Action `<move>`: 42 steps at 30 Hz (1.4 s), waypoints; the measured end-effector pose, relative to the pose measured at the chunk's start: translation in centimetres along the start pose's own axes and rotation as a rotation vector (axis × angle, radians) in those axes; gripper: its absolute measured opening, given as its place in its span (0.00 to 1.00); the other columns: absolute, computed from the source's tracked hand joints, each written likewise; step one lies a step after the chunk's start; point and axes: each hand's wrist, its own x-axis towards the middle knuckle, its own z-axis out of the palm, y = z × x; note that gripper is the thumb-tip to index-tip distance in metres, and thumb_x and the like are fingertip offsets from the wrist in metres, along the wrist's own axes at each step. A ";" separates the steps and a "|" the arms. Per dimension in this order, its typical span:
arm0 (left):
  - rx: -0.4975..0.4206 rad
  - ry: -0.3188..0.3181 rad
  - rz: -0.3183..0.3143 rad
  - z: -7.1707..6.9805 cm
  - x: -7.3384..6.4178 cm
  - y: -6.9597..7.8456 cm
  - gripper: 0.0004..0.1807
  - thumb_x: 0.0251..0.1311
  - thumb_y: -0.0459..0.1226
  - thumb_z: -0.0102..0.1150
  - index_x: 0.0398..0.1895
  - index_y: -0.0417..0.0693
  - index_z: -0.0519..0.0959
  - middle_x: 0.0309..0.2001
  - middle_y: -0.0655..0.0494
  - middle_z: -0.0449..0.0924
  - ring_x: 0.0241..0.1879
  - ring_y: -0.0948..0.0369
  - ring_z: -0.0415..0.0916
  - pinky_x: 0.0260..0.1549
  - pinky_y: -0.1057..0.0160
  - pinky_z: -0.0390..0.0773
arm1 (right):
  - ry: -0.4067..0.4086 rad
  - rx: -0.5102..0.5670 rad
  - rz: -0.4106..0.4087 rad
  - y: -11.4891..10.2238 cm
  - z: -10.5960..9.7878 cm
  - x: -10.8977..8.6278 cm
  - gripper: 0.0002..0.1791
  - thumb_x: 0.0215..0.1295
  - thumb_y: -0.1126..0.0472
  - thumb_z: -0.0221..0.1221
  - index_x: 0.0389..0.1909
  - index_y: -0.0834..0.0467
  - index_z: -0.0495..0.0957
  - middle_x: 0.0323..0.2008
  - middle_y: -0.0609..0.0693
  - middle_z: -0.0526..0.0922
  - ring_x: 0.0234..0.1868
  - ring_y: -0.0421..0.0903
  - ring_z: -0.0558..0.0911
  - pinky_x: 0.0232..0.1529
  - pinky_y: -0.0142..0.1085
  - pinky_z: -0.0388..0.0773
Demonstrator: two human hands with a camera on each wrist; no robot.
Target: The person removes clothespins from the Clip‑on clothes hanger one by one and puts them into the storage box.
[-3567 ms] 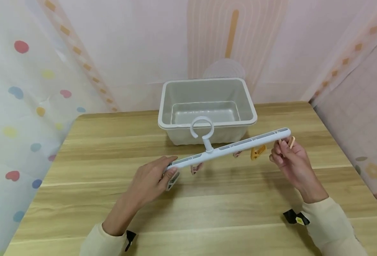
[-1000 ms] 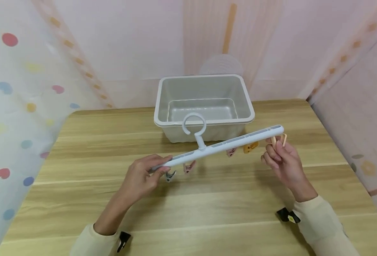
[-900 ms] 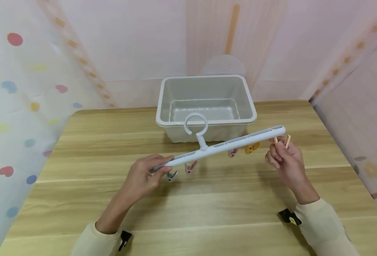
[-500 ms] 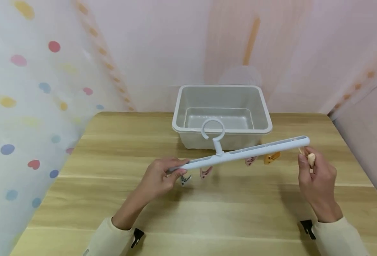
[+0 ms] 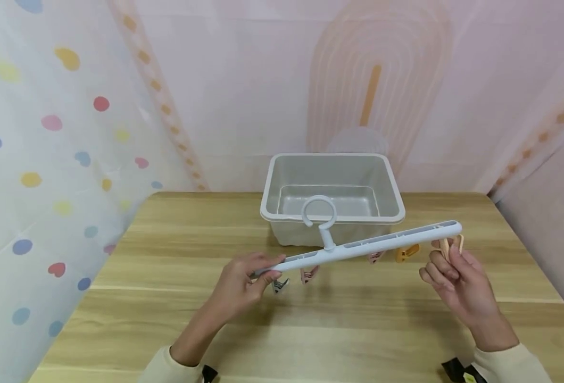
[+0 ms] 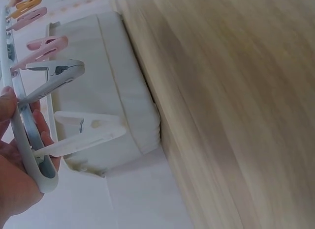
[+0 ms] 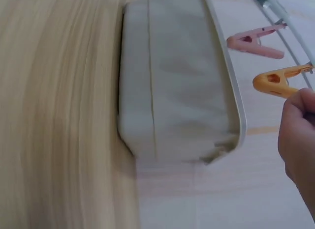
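Apparently for steadiness, the left hand pinched one end of a pale blue hanger between thumb and fingers. The right hand pinched a peach clip just under the other end; whether that clip was fastened to the bar, I could not tell. The hanger was held above the middle of the worktop, slanting, with its hook upward, which seemed to let the clips hang freely beneath. Below the bar were a white clip and a grey clip by the left hand, then a pink clip, another pink clip and an orange clip towards the right hand. A plastic basin stood near the worktop's back edge, probably put there to give both hands room towards the front edge.
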 end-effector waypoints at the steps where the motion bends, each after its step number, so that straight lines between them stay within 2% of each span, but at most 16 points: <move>1: 0.002 0.001 0.000 0.0 0.1 0.0 0.17 0.59 0.32 0.70 0.52 0.42 0.87 0.36 0.54 0.89 0.26 0.73 0.68 0.23 0.72 0.72 | -0.007 0.050 0.020 0.1 -0.1 0.0 0.33 0.80 0.62 0.12 0.60 0.70 0.65 0.24 0.48 0.49 0.20 0.43 0.51 0.34 0.36 0.47; 4: 0.021 0.003 0.007 -0.1 0.5 -0.2 0.16 0.59 0.32 0.70 0.51 0.43 0.87 0.38 0.53 0.89 0.26 0.73 0.68 0.24 0.71 0.72 | 0.010 0.057 0.013 0.2 0.0 0.1 0.32 0.80 0.62 0.13 0.59 0.70 0.66 0.24 0.48 0.48 0.20 0.43 0.51 0.34 0.36 0.46; 7: 0.036 0.001 0.009 -0.2 0.8 -0.2 0.16 0.59 0.32 0.70 0.51 0.43 0.87 0.40 0.52 0.90 0.27 0.72 0.69 0.24 0.72 0.72 | 0.093 -0.138 -0.067 0.2 0.2 0.2 0.29 0.81 0.67 0.18 0.58 0.70 0.69 0.23 0.49 0.50 0.19 0.44 0.52 0.33 0.36 0.48; 12: 0.028 0.000 0.012 -0.4 1.2 -0.3 0.16 0.60 0.32 0.69 0.52 0.42 0.86 0.41 0.51 0.90 0.28 0.72 0.72 0.24 0.71 0.73 | 0.335 -0.750 -0.270 -0.1 0.8 0.6 0.21 0.76 0.79 0.35 0.54 0.67 0.76 0.20 0.48 0.62 0.19 0.42 0.58 0.24 0.34 0.50; 16: 0.008 -0.005 0.012 -0.6 1.5 -0.4 0.16 0.60 0.32 0.68 0.52 0.41 0.86 0.41 0.50 0.90 0.27 0.71 0.72 0.24 0.71 0.74 | 0.474 -1.281 -0.352 -0.2 1.0 0.8 0.15 0.71 0.81 0.47 0.49 0.69 0.79 0.19 0.41 0.67 0.19 0.33 0.62 0.18 0.30 0.53; 18: -0.002 -0.008 0.018 -0.7 1.6 -0.4 0.16 0.61 0.31 0.68 0.52 0.40 0.86 0.41 0.50 0.90 0.26 0.70 0.72 0.23 0.71 0.73 | 0.489 -1.499 -0.381 -0.3 0.9 1.0 0.10 0.73 0.75 0.51 0.47 0.74 0.79 0.19 0.42 0.65 0.19 0.28 0.59 0.18 0.26 0.52; 20: -0.009 -0.016 0.021 -0.8 1.7 -0.4 0.16 0.61 0.31 0.68 0.52 0.39 0.86 0.38 0.51 0.90 0.25 0.70 0.70 0.22 0.72 0.71 | 0.488 -1.719 -0.432 -0.4 0.8 1.2 0.16 0.77 0.65 0.53 0.44 0.78 0.78 0.19 0.45 0.65 0.21 0.24 0.58 0.20 0.23 0.55; 25: -0.020 -0.035 0.019 -0.9 1.8 -0.4 0.15 0.61 0.31 0.68 0.52 0.39 0.86 0.35 0.52 0.89 0.23 0.71 0.67 0.20 0.72 0.67 | 0.467 -1.987 -0.619 -0.3 0.3 1.8 0.34 0.78 0.44 0.50 0.39 0.76 0.79 0.17 0.58 0.71 0.20 0.32 0.60 0.18 0.27 0.55; 27: -0.025 -0.031 0.021 -0.9 1.7 -0.4 0.16 0.61 0.31 0.68 0.52 0.38 0.86 0.35 0.51 0.89 0.24 0.72 0.67 0.21 0.72 0.68 | 0.498 -1.934 -0.610 -0.1 0.4 1.9 0.30 0.78 0.48 0.52 0.38 0.77 0.79 0.17 0.54 0.71 0.20 0.32 0.60 0.19 0.25 0.54; 29: -0.011 -0.013 0.034 -1.0 1.8 -0.3 0.16 0.60 0.31 0.68 0.52 0.38 0.86 0.36 0.51 0.89 0.24 0.72 0.67 0.21 0.72 0.68 | 0.481 -1.724 -0.550 0.1 0.6 1.9 0.19 0.79 0.59 0.52 0.37 0.73 0.79 0.17 0.49 0.70 0.19 0.33 0.62 0.19 0.25 0.54; 31: 0.003 0.010 0.052 -1.1 1.8 -0.3 0.16 0.59 0.30 0.69 0.51 0.38 0.86 0.36 0.51 0.89 0.24 0.73 0.67 0.21 0.72 0.69 | 0.420 -1.380 -0.472 0.2 0.8 2.0 0.12 0.78 0.70 0.47 0.42 0.72 0.79 0.18 0.46 0.68 0.19 0.32 0.60 0.20 0.26 0.53; 33: 0.019 0.030 0.068 -1.2 1.8 -0.2 0.16 0.59 0.30 0.69 0.51 0.38 0.86 0.36 0.51 0.89 0.24 0.74 0.67 0.21 0.72 0.69 | 0.338 -0.987 -0.388 0.4 0.9 2.2 0.16 0.75 0.79 0.40 0.50 0.70 0.76 0.19 0.44 0.64 0.18 0.37 0.60 0.22 0.30 0.54; 35: 0.025 0.041 0.081 -1.2 1.8 -0.1 0.16 0.58 0.30 0.70 0.51 0.37 0.86 0.35 0.51 0.89 0.24 0.74 0.66 0.20 0.72 0.68 | 0.236 -0.634 -0.304 0.4 0.8 2.3 0.21 0.78 0.77 0.32 0.54 0.70 0.74 0.19 0.49 0.58 0.18 0.42 0.57 0.25 0.32 0.60; 37: 0.027 0.042 0.087 -1.2 1.8 -0.1 0.16 0.58 0.30 0.69 0.51 0.37 0.86 0.35 0.51 0.89 0.23 0.74 0.65 0.19 0.72 0.67 | 0.190 -0.403 -0.214 0.5 0.8 2.3 0.24 0.80 0.74 0.26 0.55 0.71 0.72 0.21 0.50 0.53 0.18 0.43 0.54 0.32 0.33 0.68; 39: 0.029 0.041 0.089 -1.2 1.8 -0.1 0.16 0.58 0.30 0.69 0.51 0.36 0.86 0.34 0.51 0.89 0.23 0.74 0.65 0.19 0.73 0.66 | 0.188 -0.292 -0.152 0.5 0.9 2.2 0.25 0.81 0.70 0.23 0.55 0.69 0.72 0.22 0.50 0.51 0.18 0.43 0.53 0.39 0.34 0.74; 42: 0.028 0.036 0.085 -1.2 1.6 -0.2 0.16 0.58 0.30 0.69 0.51 0.36 0.86 0.34 0.50 0.89 0.23 0.73 0.66 0.19 0.72 0.67 | 0.219 -0.340 -0.153 0.7 1.0 2.2 0.24 0.81 0.71 0.26 0.55 0.68 0.72 0.21 0.50 0.51 0.18 0.43 0.52 0.34 0.33 0.68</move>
